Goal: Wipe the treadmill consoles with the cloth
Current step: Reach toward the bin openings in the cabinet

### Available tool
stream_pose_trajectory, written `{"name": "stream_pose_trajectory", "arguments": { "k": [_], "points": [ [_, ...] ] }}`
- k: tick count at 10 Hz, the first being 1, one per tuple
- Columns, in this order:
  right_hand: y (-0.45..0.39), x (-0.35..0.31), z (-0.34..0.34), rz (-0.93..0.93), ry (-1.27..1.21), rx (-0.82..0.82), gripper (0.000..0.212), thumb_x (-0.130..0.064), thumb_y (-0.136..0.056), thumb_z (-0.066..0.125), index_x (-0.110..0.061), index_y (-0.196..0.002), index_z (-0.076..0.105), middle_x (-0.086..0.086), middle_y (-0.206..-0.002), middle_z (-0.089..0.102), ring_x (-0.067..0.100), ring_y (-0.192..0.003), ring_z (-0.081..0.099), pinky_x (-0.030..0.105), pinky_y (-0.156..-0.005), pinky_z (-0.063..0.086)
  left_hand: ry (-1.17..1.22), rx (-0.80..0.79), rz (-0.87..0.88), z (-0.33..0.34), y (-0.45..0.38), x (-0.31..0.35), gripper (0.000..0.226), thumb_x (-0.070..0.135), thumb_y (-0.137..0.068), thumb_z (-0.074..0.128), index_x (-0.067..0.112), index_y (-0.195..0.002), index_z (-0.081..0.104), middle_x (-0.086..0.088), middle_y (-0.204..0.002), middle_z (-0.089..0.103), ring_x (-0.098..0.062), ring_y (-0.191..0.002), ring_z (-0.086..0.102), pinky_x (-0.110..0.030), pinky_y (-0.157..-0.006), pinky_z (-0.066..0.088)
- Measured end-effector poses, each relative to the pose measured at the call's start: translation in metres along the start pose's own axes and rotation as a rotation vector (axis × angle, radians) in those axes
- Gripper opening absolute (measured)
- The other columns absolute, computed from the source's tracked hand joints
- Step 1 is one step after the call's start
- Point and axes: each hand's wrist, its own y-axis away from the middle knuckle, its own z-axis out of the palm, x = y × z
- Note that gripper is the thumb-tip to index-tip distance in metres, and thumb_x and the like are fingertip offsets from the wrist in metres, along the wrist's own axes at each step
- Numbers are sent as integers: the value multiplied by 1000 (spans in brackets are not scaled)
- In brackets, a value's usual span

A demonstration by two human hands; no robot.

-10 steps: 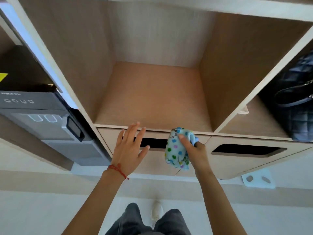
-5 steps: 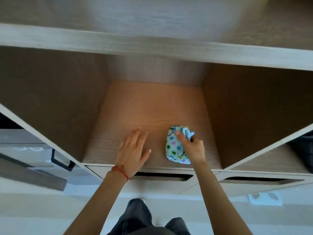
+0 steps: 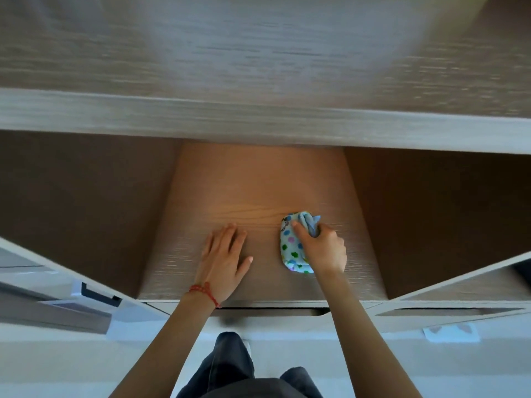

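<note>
A light blue cloth [image 3: 291, 248] with coloured dots lies bunched on the wooden floor of an open shelf compartment [image 3: 258, 191]. My right hand [image 3: 324, 248] grips the cloth from its right side, thumb across the top, and holds it down on the wood. My left hand [image 3: 222, 259] rests flat on the same shelf floor a little to the left, fingers straight, a red cord around the wrist. No treadmill console is in view.
Brown side walls [image 3: 86, 202] close the compartment left and right, and a thick shelf board [image 3: 258, 119] overhangs it. Drawers with slot handles [image 3: 273, 311] sit below the front edge. A grey appliance with a black handle [image 3: 97, 295] stands at the left.
Both hands went from the drawer front onto the shelf floor and then deeper in. The view has moved closer, and the shelf board above now fills more of the frame.
</note>
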Motion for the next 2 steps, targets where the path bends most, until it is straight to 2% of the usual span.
{"name": "stream_pose_trajectory", "arguments": {
  "k": [1,2],
  "points": [
    [1,6,-7,-44,36,18,52,-62,-77,57,-12,-89,61,9,-90,65,26,-80,58,30,-64,43,1,41,14,3,2,-1,56,43,-85,37,3,-118,60,-21,-123,57,-36,-112,57,-56,-92,42],
    [10,14,-18,-125,48,20,47,-55,-81,57,-17,-108,58,8,-103,65,27,-91,61,34,-71,50,32,61,-11,0,9,7,57,44,-86,37,4,-121,59,-20,-126,55,-38,-114,54,-55,-90,46]
  ]
}}
